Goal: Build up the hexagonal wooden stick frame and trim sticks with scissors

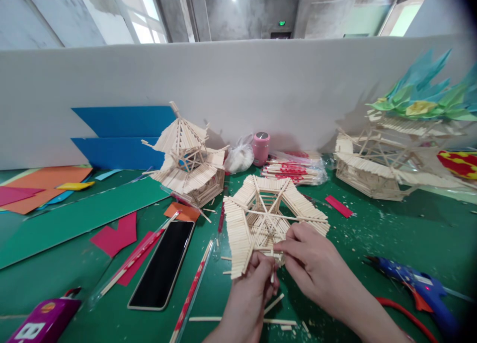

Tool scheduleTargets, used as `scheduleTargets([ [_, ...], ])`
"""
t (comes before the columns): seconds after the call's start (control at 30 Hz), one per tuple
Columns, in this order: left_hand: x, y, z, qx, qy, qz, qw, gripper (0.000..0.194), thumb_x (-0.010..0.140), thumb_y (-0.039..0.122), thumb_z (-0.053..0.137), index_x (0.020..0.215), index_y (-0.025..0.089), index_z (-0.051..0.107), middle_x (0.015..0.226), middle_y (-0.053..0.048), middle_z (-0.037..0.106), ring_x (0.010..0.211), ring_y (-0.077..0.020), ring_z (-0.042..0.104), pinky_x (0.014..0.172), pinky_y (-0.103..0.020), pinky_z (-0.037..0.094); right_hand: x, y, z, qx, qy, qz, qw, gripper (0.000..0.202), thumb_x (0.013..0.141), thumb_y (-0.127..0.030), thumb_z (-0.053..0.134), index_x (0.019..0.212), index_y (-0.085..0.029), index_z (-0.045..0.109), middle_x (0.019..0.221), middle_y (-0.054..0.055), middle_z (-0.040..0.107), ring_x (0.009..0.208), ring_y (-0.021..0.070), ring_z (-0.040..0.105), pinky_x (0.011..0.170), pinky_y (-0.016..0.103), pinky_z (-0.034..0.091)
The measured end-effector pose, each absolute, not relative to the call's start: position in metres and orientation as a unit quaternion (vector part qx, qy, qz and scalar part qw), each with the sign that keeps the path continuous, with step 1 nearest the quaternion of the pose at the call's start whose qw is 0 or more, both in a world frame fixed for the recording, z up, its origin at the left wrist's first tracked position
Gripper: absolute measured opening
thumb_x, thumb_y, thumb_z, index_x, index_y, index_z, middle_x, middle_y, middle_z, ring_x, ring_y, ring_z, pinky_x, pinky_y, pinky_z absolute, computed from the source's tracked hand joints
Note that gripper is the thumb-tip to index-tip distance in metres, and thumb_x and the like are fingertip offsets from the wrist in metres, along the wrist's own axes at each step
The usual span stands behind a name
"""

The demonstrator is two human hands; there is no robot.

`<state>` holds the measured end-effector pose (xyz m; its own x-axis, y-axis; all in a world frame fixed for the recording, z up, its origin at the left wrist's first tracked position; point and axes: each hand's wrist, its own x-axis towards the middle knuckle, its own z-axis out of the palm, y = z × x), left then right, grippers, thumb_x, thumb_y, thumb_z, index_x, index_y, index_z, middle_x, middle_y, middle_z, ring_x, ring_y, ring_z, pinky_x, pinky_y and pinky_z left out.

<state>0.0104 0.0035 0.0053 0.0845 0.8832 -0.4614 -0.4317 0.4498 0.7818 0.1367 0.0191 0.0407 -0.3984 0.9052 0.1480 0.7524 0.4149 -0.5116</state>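
Observation:
In front of me stands a six-sided pavilion model (236, 228) built of thin wooden sticks, with sticks crossing over its open middle. My left hand (257, 276) is closed at its near edge, fingers curled under the frame beside a short upright stick (272, 274). From the right, my right hand (311, 258) is closed, its index fingertip and thumb against the small sticks at that same near edge. Exactly what lies between the right fingertips is hidden. Loose sticks (204, 319) lie below my hands on the green table (320, 318).
A blue glue gun (413, 281) with a red cord lies right. Left are a phone (162, 266), a stick packet (194, 293) and coloured paper (115, 236). Behind stand a roofed stick pavilion (186, 171), a pink jar (261, 149), bundled sticks (294, 168) and another stick model (367, 176).

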Motion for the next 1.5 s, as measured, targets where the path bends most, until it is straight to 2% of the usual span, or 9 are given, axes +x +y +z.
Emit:
scheduleTargets([
  [0.53,0.0102,0.0043,0.0037,0.217,0.496,0.468,0.699,0.019,0.066,0.020,0.056,0.049,0.016,0.047,0.045,0.005,0.045,0.043,-0.0072,0.040,0.043,-0.018,0.031,0.1360,0.0206,0.0402,-0.507,-0.817,0.183,0.206,0.024,0.076,-0.007,0.042,0.079,-0.020,0.062,0.071,0.002,0.045,0.071,0.0163,0.041,0.060,0.029,0.032],
  [0.9,0.0095,0.0040,0.0057,0.238,0.482,0.466,0.703,0.020,0.070,0.017,0.054,0.051,0.015,0.048,0.046,0.004,0.047,0.044,-0.0067,0.042,0.045,-0.018,0.032,0.1363,0.0171,0.0406,-0.505,-0.820,0.178,0.201,0.023,0.076,-0.007,0.042,0.077,-0.019,0.061,0.071,0.003,0.044,0.071,0.0168,0.041,0.060,0.029,0.033],
  [1.17,0.0095,0.0037,0.0050,0.230,0.475,0.471,0.707,0.020,0.070,0.017,0.054,0.051,0.014,0.048,0.045,0.004,0.047,0.042,-0.0055,0.041,0.040,-0.016,0.024,0.1360,0.0179,0.0410,-0.505,-0.822,0.170,0.200,0.022,0.077,-0.007,0.041,0.075,-0.019,0.060,0.072,0.003,0.045,0.071,0.0166,0.042,0.060,0.029,0.033],
  [1.3,0.0088,0.0042,0.0046,0.239,0.462,0.466,0.715,0.021,0.074,0.023,0.051,0.055,0.013,0.052,0.045,0.003,0.050,0.034,-0.0028,0.033,0.036,-0.016,0.017,0.1362,0.0179,0.0399,-0.506,-0.822,0.164,0.202,0.020,0.076,-0.008,0.042,0.069,-0.018,0.058,0.072,0.003,0.046,0.072,0.0165,0.042,0.061,0.029,0.034],
  [1.4,0.0082,0.0040,0.0044,0.217,0.462,0.449,0.733,0.024,0.076,0.028,0.048,0.058,0.013,0.054,0.045,0.002,0.053,0.029,-0.0005,0.026,0.037,-0.016,0.022,0.1366,0.0182,0.0391,-0.506,-0.821,0.168,0.205,0.021,0.075,-0.008,0.043,0.076,-0.019,0.060,0.072,0.003,0.046,0.072,0.0169,0.042,0.062,0.030,0.034],
  [1.5,0.0070,0.0028,0.0043,0.187,0.466,0.430,0.750,0.025,0.075,0.029,0.048,0.059,0.012,0.056,0.043,0.002,0.054,0.028,-0.0005,0.028,0.038,-0.015,0.025,0.1369,0.0175,0.0400,-0.509,-0.818,0.173,0.207,0.021,0.075,-0.008,0.043,0.075,-0.019,0.061,0.072,0.003,0.046,0.072,0.0169,0.043,0.062,0.030,0.034],
])
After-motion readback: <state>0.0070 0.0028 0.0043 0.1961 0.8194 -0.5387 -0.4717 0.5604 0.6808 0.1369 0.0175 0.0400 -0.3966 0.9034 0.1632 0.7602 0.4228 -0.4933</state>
